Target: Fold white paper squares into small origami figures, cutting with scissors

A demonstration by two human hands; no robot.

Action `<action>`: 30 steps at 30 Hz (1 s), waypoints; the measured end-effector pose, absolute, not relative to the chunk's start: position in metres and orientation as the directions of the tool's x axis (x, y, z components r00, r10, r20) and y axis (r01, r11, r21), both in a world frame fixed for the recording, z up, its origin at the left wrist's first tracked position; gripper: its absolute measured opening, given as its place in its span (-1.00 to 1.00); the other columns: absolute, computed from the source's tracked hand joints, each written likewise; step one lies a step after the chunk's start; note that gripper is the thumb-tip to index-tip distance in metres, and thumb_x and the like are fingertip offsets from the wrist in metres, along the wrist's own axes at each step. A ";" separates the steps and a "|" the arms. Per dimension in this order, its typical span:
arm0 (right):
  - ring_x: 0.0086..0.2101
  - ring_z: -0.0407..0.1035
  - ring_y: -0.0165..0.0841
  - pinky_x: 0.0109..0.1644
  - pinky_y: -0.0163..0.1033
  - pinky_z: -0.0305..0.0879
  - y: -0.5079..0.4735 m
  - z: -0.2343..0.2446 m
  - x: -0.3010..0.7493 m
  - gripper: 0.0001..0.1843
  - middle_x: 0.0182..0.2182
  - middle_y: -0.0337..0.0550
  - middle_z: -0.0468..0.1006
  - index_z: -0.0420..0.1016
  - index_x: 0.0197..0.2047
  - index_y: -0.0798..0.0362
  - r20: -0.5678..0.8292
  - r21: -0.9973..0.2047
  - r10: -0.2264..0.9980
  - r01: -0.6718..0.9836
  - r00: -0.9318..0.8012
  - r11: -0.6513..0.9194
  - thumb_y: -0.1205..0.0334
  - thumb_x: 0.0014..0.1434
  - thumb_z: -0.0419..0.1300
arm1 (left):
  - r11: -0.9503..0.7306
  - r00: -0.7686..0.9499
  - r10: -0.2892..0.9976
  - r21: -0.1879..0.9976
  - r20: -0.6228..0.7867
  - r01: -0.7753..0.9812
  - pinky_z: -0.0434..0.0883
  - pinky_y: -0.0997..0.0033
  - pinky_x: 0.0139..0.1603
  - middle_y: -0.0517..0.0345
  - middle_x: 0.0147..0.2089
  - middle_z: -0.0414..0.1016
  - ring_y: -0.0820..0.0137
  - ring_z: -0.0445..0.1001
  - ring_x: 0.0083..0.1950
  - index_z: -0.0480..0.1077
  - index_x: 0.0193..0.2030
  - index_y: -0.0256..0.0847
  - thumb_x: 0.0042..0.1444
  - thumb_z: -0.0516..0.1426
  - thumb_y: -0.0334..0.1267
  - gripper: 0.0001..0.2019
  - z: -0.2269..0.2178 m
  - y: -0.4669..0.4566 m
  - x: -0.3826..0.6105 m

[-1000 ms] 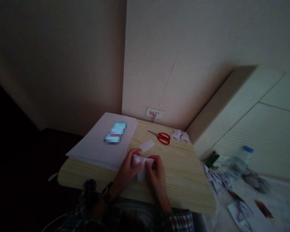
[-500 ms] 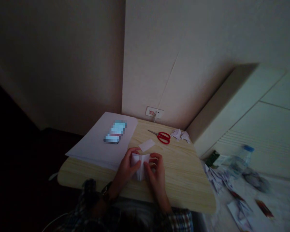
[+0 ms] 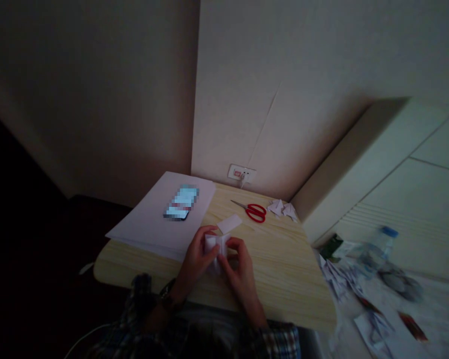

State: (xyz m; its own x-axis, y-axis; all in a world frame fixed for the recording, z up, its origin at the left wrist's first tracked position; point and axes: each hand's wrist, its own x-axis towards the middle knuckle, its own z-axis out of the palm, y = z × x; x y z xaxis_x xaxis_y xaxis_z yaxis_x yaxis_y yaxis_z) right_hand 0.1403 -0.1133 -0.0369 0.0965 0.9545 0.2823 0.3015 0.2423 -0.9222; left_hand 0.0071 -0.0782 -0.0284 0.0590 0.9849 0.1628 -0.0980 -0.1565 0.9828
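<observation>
Between my two hands is a small folded piece of white paper, held just above the front of the wooden table. My left hand grips its left side, thumb on the near face and fingers behind. On the right edge, my right hand pinches the paper with thumb and bent fingers. My fingers and thumbs cover part of its folds. Just beyond them a small white paper rectangle lies flat on the tabletop.
Red-handled scissors lie behind it, beside folded paper pieces. A phone rests on large white sheets at the left. A wall socket is behind the table. At right are a plastic bottle and more folded papers.
My right hand has shifted inward across the paper, and its fingers are bent more. The paper's right part now looks narrower. The view has moved slightly.
</observation>
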 end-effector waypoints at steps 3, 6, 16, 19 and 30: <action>-0.13 0.39 -0.25 -0.12 -0.15 0.38 -0.114 -0.035 0.140 -0.73 -0.14 -0.12 0.49 0.35 -0.07 -0.02 0.278 -0.922 0.956 0.304 0.093 0.239 0.24 0.14 0.22 | -0.162 0.060 0.984 0.982 0.168 -0.099 0.38 0.33 -0.09 0.15 -0.19 0.43 0.30 0.46 -0.16 0.33 -0.05 -0.19 -0.08 0.19 -0.31 -0.61 -0.028 -0.079 0.007; -0.15 0.40 -0.26 -0.12 -0.15 0.38 -0.115 -0.032 0.139 -0.76 -0.15 -0.11 0.48 0.34 -0.08 0.00 0.265 -0.925 0.960 0.305 0.091 0.226 0.22 0.17 0.19 | -0.167 0.069 0.982 0.980 0.175 -0.107 0.39 0.32 -0.08 0.15 -0.20 0.44 0.30 0.46 -0.17 0.32 -0.03 -0.19 -0.08 0.18 -0.32 -0.60 -0.028 -0.080 0.007; -0.19 0.43 -0.30 -0.12 -0.17 0.38 -0.115 -0.032 0.140 -0.75 -0.20 -0.13 0.51 0.32 -0.08 0.00 0.258 -0.933 0.961 0.287 0.102 0.219 0.34 0.15 0.07 | -0.174 0.058 0.982 0.979 0.181 -0.101 0.38 0.32 -0.05 0.14 -0.19 0.45 0.28 0.46 -0.14 0.33 -0.06 -0.19 -0.09 0.16 -0.33 -0.62 -0.026 -0.080 0.008; -0.23 0.43 -0.31 -0.16 -0.20 0.38 -0.115 -0.032 0.140 -0.76 -0.22 -0.14 0.52 0.32 -0.08 0.01 0.268 -0.931 0.958 0.282 0.101 0.231 0.33 0.15 0.06 | -0.175 0.065 0.981 0.979 0.182 -0.105 0.40 0.31 -0.08 0.14 -0.20 0.45 0.28 0.48 -0.16 0.33 -0.06 -0.19 -0.08 0.17 -0.31 -0.62 -0.028 -0.080 0.008; -0.39 0.36 -0.35 -0.32 -0.26 0.30 -0.115 -0.034 0.143 -0.84 -0.37 -0.21 0.47 0.34 -0.16 0.02 0.250 -0.941 0.938 0.290 0.241 0.177 0.26 0.15 0.08 | -0.162 0.030 0.986 0.983 0.165 -0.086 0.39 0.33 -0.08 0.16 -0.21 0.43 0.30 0.46 -0.14 0.30 -0.04 -0.18 -0.07 0.19 -0.27 -0.61 -0.027 -0.078 0.007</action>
